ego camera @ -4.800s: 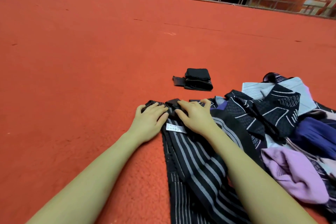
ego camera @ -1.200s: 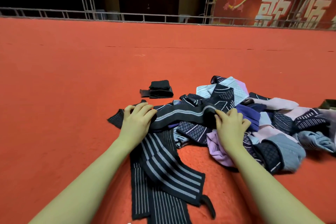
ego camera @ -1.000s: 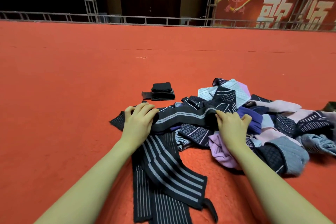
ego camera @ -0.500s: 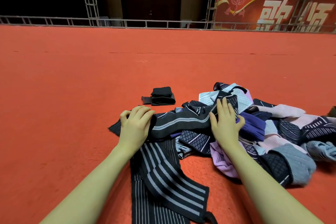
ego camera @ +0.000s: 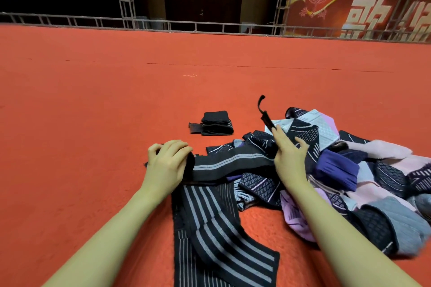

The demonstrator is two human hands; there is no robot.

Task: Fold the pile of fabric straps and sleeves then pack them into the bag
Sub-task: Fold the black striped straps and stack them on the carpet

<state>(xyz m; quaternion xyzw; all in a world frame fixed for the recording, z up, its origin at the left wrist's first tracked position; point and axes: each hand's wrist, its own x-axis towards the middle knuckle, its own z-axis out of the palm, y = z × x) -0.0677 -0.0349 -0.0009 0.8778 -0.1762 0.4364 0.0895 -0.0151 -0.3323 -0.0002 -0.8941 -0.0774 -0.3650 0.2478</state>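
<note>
A long black strap with grey stripes trails over the red carpet from the bottom of the view up to my hands. My left hand grips its folded part at the left. My right hand holds the strap's narrow black end, which sticks up past my fingertips. A pile of straps and sleeves, black, purple, pink and grey, lies to the right. One folded black strap sits on the carpet beyond my hands. No bag is in view.
Red carpet stretches wide to the left and far ahead. A metal railing and truss posts edge its far side, with a red banner behind at the right.
My right hand has lifted from the pile's edge and raised the strap's thin end upright. My left hand stays on the folded part. The camera tilted up a little.
</note>
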